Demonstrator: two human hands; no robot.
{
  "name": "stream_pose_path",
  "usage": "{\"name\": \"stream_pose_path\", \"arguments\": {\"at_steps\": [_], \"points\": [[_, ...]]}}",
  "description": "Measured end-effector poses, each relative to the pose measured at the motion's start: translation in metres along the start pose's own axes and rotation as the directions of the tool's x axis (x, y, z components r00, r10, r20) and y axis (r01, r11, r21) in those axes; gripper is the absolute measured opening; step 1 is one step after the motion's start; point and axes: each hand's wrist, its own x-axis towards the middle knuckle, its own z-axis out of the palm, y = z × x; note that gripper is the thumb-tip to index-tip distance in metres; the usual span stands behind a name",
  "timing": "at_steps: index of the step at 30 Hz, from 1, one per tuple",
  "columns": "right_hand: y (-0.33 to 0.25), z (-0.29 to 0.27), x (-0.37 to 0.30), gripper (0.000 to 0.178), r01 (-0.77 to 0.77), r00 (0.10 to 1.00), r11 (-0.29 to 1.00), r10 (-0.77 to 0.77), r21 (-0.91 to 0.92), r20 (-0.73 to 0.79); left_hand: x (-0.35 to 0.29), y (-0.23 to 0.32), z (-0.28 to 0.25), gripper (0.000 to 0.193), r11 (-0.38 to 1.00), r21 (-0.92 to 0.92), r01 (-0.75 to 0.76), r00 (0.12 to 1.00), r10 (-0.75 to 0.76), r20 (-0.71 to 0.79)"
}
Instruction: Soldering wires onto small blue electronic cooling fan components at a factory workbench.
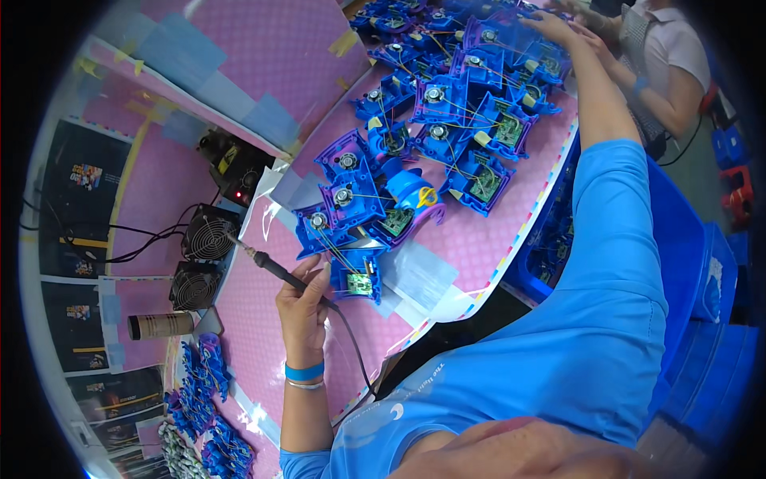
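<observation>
My left hand (303,302) is closed around the dark handle of a soldering iron (270,263). Its metal tip points up and left toward two small black fans. Just right of those fingers sits a blue plastic toy housing (357,281) with a green circuit board inside. My right hand (549,29) reaches to the far right, its fingers stretched out over the crowded blue housings (511,56). Many similar open housings (435,100) with round speakers, thin wires and boards spread across the table. One rounded blue and purple housing (411,194) bears a yellow emblem.
Behind the iron stand the black fans (209,233) and a soldering station (239,176) with a red light. More blue parts (211,399) lie at lower left, near a cylindrical container (159,325). At right are a blue bin (678,239) and another person (670,64).
</observation>
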Motion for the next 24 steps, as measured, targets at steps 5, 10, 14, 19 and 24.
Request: {"name": "stream_pose_path", "arguments": {"at_steps": [5, 10, 14, 19, 24], "points": [[0.027, 0.015, 0.006, 0.058, 0.220, 0.962, 0.975, -0.222, 0.033, 0.161, -0.010, -0.003, 0.004, 0.035, 0.992, -0.108, 0.064, 0.997, -0.058, 0.059], [0.035, 0.033, -0.009, 0.054, 0.216, 0.960, 0.968, -0.234, 0.127, 0.154, -0.024, -0.004, 0.004, 0.041, 0.982, -0.133, 0.138, 0.983, -0.119, 0.138], [0.009, 0.046, -0.044, 0.051, 0.157, 0.968, 0.985, -0.167, 0.072, 0.185, -0.038, -0.009, -0.009, 0.042, 0.988, -0.072, 0.140, 0.974, -0.124, 0.190], [-0.062, 0.048, -0.126, 0.054, 0.097, 0.982, 0.984, -0.119, 0.151, 0.144, -0.059, -0.025, -0.040, 0.038, 0.990, -0.049, 0.132, 0.976, -0.121, 0.181], [-0.123, 0.053, -0.189, 0.037, 0.269, 0.958, 0.961, -0.260, -0.067, 0.118, -0.078, -0.036, -0.089, 0.028, 0.995, -0.078, 0.055, 0.993, -0.047, 0.106]]}}
